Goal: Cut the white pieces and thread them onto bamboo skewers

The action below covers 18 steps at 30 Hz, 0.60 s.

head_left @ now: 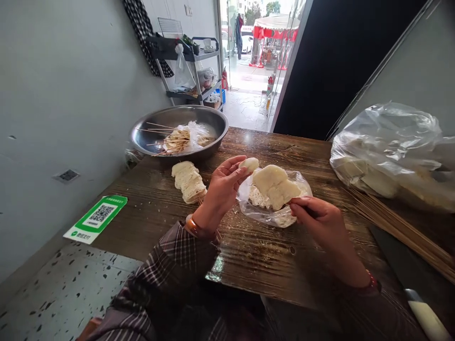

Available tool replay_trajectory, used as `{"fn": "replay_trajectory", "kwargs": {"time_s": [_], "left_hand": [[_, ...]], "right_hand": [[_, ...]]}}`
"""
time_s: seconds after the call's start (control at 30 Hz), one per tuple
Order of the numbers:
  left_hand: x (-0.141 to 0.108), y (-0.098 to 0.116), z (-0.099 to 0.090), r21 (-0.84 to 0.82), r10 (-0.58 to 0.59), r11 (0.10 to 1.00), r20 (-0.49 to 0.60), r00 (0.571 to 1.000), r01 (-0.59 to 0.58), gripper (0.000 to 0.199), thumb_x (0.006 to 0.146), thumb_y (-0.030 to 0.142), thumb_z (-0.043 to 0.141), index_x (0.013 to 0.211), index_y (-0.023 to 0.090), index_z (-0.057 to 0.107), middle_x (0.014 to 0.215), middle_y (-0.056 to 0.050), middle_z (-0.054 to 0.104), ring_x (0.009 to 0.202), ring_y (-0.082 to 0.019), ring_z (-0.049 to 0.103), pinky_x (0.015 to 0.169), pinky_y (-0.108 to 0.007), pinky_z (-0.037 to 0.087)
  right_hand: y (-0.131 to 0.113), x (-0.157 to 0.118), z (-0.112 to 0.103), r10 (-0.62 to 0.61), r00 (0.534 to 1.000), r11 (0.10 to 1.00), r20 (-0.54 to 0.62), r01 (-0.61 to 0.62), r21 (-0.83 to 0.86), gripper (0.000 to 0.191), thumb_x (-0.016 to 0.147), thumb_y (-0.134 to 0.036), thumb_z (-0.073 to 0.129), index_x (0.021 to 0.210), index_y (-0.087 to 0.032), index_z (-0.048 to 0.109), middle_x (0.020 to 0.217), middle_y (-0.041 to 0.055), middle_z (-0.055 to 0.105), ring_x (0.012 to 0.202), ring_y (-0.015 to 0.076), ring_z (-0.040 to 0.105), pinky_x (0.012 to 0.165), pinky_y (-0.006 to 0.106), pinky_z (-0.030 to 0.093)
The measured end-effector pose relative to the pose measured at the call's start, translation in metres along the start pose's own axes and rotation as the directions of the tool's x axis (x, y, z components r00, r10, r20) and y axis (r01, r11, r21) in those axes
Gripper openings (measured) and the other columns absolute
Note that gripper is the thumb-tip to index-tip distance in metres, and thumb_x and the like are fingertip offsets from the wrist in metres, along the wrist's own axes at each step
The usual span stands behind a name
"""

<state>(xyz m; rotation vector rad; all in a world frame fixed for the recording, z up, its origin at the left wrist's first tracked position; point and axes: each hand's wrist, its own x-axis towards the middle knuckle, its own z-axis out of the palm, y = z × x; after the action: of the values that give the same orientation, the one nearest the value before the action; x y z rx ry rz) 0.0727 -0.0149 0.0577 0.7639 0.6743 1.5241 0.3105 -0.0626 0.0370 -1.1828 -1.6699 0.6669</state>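
Observation:
Between the thumb and fingers of my left hand (222,189) is a pale oval slice (250,164), of a food I cannot identify. My right hand (318,215) pinches the end of a skewer (292,201), mostly covered by the pale, flat slices threaded on it (275,184). This skewer is held over an open clear plastic bag (261,215) containing crumbly pale pieces. Left of my left hand, a stack of pale skewered slices (188,182) lies on the wooden table (256,265), its sticks partly hidden behind my wrist.
A steel basin (142,135) with skewers and a plastic bag stands at the back left. On the right are a large clear bag (391,147) of pale pieces, a bundle of bare skewers (401,229) and a knife (426,315). A green QR-code card (95,220) lies left.

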Motion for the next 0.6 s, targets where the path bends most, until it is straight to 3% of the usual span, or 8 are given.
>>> {"fn": "replay_trajectory", "kwargs": {"time_s": [0.23, 0.6], "left_hand": [[-0.0033, 0.0025, -0.0006, -0.096, 0.004, 0.995, -0.039, 0.999, -0.007, 0.033, 0.071, 0.01, 0.082, 0.101, 0.016, 0.071, 0.101, -0.005, 0.076, 0.097, -0.018, 0.073, 0.094, -0.035, 0.057], [-0.0046, 0.0007, 0.0021, -0.093, 0.02, 0.995, -0.04, 0.999, -0.024, 0.031, 0.072, 0.009, 0.081, 0.1, 0.017, 0.071, 0.103, -0.004, 0.075, 0.098, -0.016, 0.071, 0.099, -0.035, 0.054]], "right_hand": [[0.0036, -0.0031, 0.0061, -0.039, 0.996, 0.997, 0.075, 0.043, -0.062, 0.011, 0.085, -0.03, 0.072, 0.087, -0.025, 0.081, 0.085, 0.0032, 0.08, 0.074, 0.0197, 0.073, 0.071, 0.033, 0.059], [0.0054, -0.0031, 0.0105, -0.046, 0.997, 0.996, 0.068, 0.051, -0.07, 0.011, 0.085, -0.03, 0.072, 0.087, -0.024, 0.081, 0.087, 0.0036, 0.081, 0.075, 0.0199, 0.075, 0.072, 0.033, 0.06]]}}
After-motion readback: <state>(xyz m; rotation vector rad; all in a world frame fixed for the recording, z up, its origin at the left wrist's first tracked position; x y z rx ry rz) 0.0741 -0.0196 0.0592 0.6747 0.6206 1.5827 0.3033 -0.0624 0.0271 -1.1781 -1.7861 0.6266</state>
